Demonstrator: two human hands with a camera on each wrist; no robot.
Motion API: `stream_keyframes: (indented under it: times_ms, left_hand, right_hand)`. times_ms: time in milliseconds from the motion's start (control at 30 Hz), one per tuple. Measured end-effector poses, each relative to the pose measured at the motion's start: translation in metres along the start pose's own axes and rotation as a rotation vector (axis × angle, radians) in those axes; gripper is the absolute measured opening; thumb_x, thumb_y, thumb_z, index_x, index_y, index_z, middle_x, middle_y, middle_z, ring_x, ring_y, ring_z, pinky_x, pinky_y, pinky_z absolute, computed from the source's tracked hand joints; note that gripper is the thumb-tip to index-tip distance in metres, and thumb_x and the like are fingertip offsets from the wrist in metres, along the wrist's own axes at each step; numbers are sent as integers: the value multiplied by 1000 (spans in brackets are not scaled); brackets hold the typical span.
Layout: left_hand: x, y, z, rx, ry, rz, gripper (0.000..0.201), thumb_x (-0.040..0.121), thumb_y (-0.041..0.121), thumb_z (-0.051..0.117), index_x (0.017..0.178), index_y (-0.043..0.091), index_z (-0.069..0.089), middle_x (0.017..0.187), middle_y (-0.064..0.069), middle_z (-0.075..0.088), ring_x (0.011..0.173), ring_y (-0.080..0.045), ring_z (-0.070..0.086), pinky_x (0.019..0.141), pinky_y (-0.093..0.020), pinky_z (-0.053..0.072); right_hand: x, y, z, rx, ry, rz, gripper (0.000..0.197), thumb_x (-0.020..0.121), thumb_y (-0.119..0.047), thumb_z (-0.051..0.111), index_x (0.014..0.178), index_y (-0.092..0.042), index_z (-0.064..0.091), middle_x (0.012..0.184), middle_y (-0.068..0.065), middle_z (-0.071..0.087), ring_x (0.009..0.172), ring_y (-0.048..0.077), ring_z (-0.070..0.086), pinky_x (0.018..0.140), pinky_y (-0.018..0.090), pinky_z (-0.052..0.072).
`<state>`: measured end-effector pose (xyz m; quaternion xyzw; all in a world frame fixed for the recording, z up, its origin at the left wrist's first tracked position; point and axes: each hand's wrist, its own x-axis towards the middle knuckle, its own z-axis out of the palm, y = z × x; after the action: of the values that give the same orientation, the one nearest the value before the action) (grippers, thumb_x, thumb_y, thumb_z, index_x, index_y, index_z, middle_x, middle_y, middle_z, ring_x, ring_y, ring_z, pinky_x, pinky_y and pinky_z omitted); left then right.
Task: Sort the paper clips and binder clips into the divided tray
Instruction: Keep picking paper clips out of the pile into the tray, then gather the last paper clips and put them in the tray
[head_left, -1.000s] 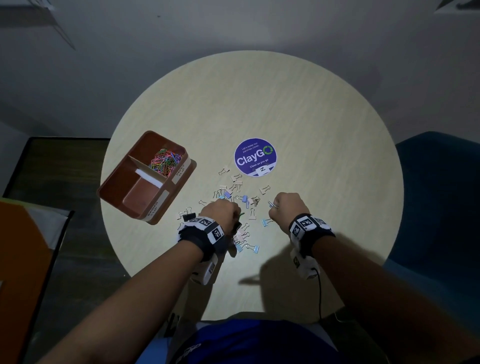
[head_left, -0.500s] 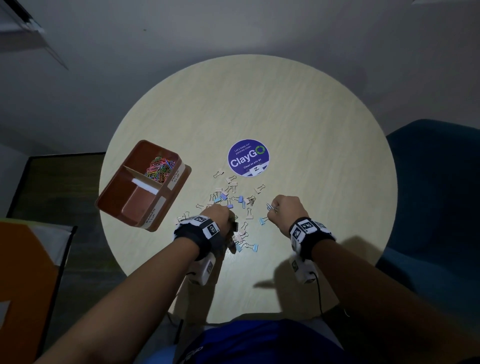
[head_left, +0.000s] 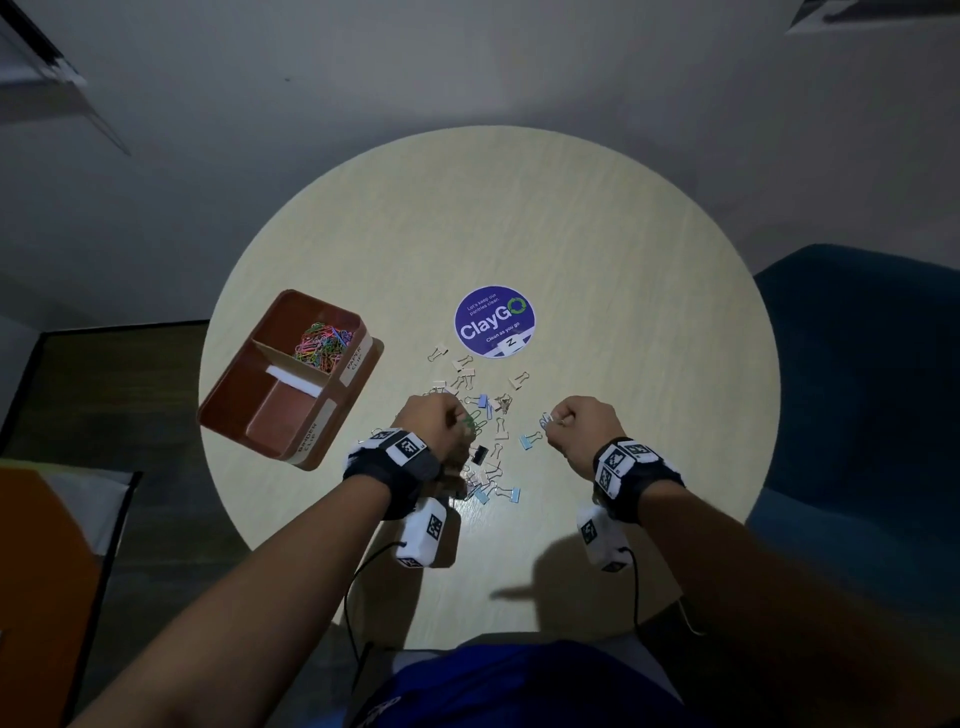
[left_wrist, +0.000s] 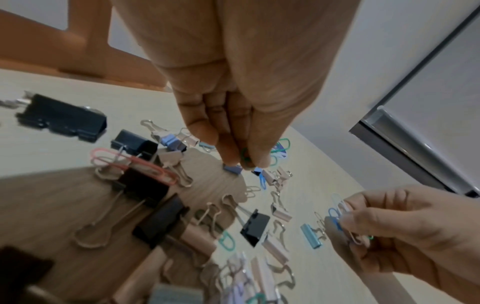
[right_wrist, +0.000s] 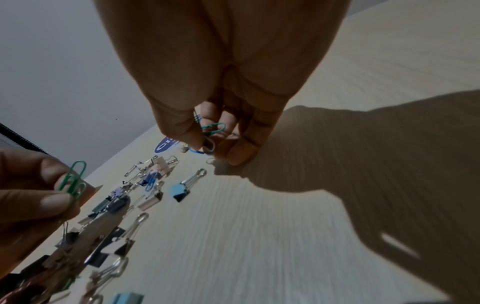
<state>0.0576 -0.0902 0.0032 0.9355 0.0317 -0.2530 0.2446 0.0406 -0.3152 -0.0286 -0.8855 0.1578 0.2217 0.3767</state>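
Note:
Loose binder clips and a few paper clips lie scattered at the table's middle. My left hand hovers over the heap's left side and pinches green paper clips between thumb and fingers. To the right of the heap, my right hand holds a small bunch of paper clips, green, blue and white. The brown divided tray sits to the left; its far compartment holds colourful paper clips, and its near compartment shows a bare floor.
A round purple sticker lies just beyond the clips. The round table's near edge is close to my body. A blue chair stands to the right, and an orange object sits low on the left.
Both hands have lifted slightly off the table while keeping their paper clips. The head view has shifted a little.

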Motion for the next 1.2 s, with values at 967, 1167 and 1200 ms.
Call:
stream_keyframes:
  times_ms: [967,1167,1200]
  left_hand:
    - [25,-128,-186,97,367,156,23,92,16,59,112,13,71,111,-12,68,105,-31,63,89,-38,51]
    - [11,-97,-163,77,246,303,16,91,21,58,95,18,73,96,-5,70,89,-26,64,78,-36,53]
    - [8,-89,-156,93,217,330,16,92,22,58,96,19,72,96,-3,69,88,-24,64,76,-34,53]
  right_hand:
    - [18,-248,74,-95,144,-292,19,92,-13,57,104,-14,72,103,1,73,86,14,67,63,-2,38]
    - [-8,-157,35,-130,222,-77,14,92,-17,58,86,-13,70,86,1,68,79,17,62,70,17,41]
    - [-13,-141,32,-134,206,-45,14,91,-17,58,86,-13,71,87,2,68,81,19,62,72,21,42]
